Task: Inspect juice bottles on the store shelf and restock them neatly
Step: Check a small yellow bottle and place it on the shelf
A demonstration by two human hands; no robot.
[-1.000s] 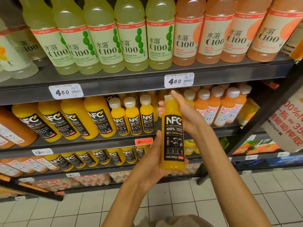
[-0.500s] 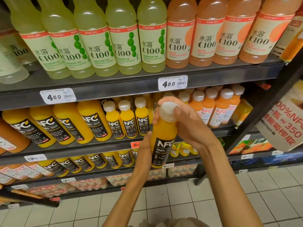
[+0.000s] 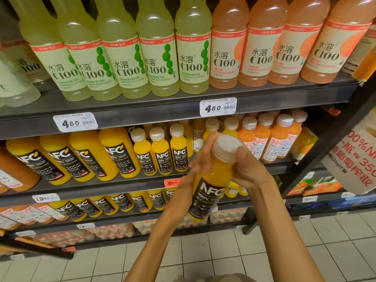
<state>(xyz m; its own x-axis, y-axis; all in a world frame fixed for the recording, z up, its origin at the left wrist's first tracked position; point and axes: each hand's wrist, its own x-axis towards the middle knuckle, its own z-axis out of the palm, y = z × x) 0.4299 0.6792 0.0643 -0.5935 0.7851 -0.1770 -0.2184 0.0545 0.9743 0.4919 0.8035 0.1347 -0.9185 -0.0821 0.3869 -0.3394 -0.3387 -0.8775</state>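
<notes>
Hands grip one orange juice bottle point(image 3: 211, 180): left hand point(image 3: 189, 180) round its middle, right hand point(image 3: 242, 165) by the cap point(image 3: 225, 146). It leans. It might slip and drop on the floor point(image 3: 223, 251).

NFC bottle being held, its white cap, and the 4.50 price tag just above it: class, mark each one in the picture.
NFC bottle point(image 3: 207, 192): head view, on the black label.
white cap point(image 3: 225, 146): head view, on the cap's top.
4.50 price tag point(image 3: 217, 107): head view, tag's middle, on the shelf edge.

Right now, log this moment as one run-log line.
phase: inspect | both hands on NFC bottle | right hand near cap | left hand on body | tilted, off shelf
</notes>
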